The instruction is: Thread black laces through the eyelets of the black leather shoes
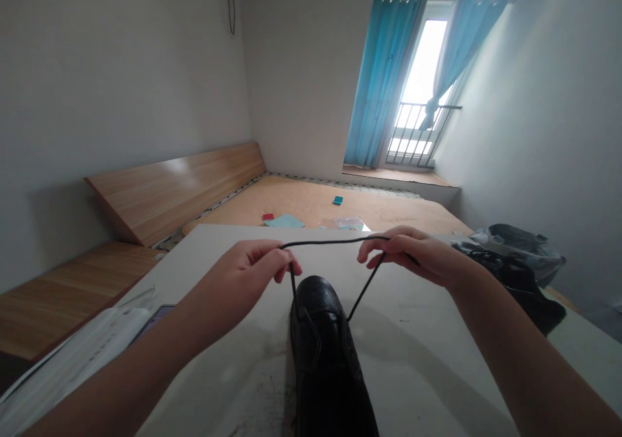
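Observation:
A black leather shoe (323,353) rests on the white tabletop in front of me, its toe pointing away. A thin black shoelace (335,241) rises from both sides of the shoe and bridges the gap above its toe. My left hand (257,262) pinches the lace between thumb and fingers, up and to the left of the toe. On the other side, my right hand (411,250) grips the lace between thumb and fingers, with some fingers partly curled. Where the lace enters the shoe is only partly visible.
Another black shoe (515,275) lies at the table's right edge beside a grey plastic bag (529,246). White papers or plastic (92,353) and a phone-like object (151,324) lie at left. Behind the white table (214,236) is a bed (291,194) with small items on it.

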Demonstrator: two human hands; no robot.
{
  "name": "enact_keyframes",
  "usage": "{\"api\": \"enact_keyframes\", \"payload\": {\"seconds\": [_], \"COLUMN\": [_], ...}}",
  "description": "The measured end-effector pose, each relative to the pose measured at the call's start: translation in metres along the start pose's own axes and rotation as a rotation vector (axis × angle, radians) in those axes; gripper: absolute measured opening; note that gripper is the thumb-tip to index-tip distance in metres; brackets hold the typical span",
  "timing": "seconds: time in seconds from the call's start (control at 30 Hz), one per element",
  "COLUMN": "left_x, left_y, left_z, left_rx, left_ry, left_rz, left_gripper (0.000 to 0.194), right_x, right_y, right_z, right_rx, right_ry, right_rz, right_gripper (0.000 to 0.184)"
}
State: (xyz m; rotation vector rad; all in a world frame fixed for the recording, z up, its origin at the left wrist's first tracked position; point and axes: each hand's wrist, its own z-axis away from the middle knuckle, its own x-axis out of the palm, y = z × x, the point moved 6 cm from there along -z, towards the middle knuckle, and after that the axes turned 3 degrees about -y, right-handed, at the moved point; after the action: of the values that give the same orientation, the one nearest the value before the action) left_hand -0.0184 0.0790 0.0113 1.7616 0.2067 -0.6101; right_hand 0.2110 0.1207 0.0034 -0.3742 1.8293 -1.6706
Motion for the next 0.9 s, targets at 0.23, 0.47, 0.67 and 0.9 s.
{"api": "enact_keyframes", "payload": {"seconds": [0.23, 0.47, 0.67, 0.9], "left_x": [0.000, 0.001, 0.021, 0.024], "left_y": [-0.006, 0.012, 0.044, 0.040], "left_z": [0.002, 0.010, 0.030, 0.029], "left_rx": [-0.066, 0.115, 0.388, 0.450], "left_ry": [0.068, 0.142, 0.037, 0.076], "left_rz": [0.441, 0.072, -0.162, -0.322], "left_gripper": [0.036, 0.035, 0.037, 0.026], "right_x": [-0.013, 0.001, 0.085, 0.057], "right_y": [-0.002, -0.015, -0.022, -0.020], "right_z": [0.004, 0.008, -0.004, 0.002], "right_rx": [0.009, 0.023, -0.181, -0.052], "right_ry": [0.236, 0.311, -0.271, -0.035], "right_rz": [-0.167, 0.154, -0.141, 0.236], "right_gripper": [0.041, 0.027, 0.026, 0.025]}}
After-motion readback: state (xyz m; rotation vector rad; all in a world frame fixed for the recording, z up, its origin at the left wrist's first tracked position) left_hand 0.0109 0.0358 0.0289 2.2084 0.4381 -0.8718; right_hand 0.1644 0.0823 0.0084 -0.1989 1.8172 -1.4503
